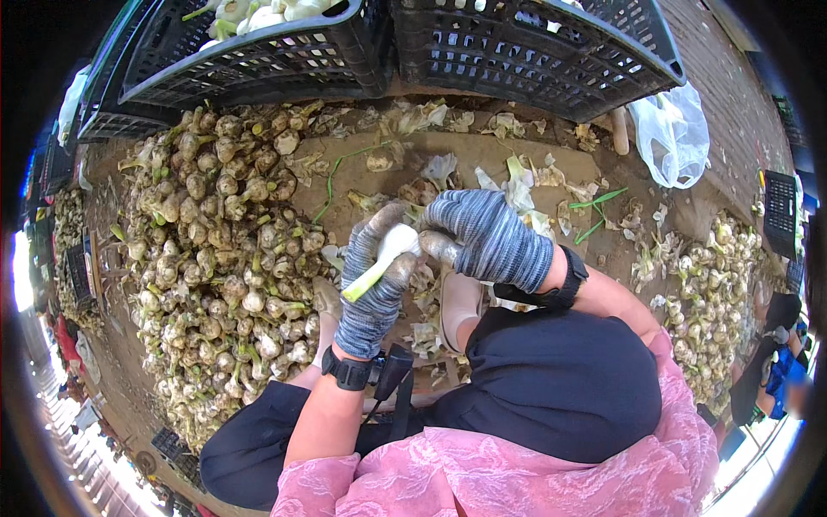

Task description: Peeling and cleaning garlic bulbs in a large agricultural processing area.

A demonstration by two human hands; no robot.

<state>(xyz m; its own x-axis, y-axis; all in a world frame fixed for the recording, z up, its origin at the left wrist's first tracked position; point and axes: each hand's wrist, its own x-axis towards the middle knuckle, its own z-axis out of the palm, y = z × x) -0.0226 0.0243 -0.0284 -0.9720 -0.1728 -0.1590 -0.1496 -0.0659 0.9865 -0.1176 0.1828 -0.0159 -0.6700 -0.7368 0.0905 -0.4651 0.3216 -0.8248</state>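
My left hand (pixel 375 284), in a grey striped knit glove, grips a peeled white garlic bulb (pixel 397 243). The bulb's short green stem slants down across my palm. My right hand (pixel 492 236), gloved the same way, has its fingers curled in close by the bulb's other end. Whether those fingertips pinch a bit of skin is hidden from me. Just left of my hands lies a large heap of unpeeled, soil-stained garlic bulbs (pixel 219 252). Loose papery skins (pixel 517 187) are strewn on the ground beyond my right hand.
Two black plastic crates stand ahead, the left crate (pixel 258 68) with white bulbs in it, the right crate (pixel 517 58) beside it. A clear plastic bag (pixel 672 139) lies at the right. Another garlic heap (pixel 711 304) spreads farther right, near another person (pixel 775 375). Green stalks (pixel 597 207) lie nearby.
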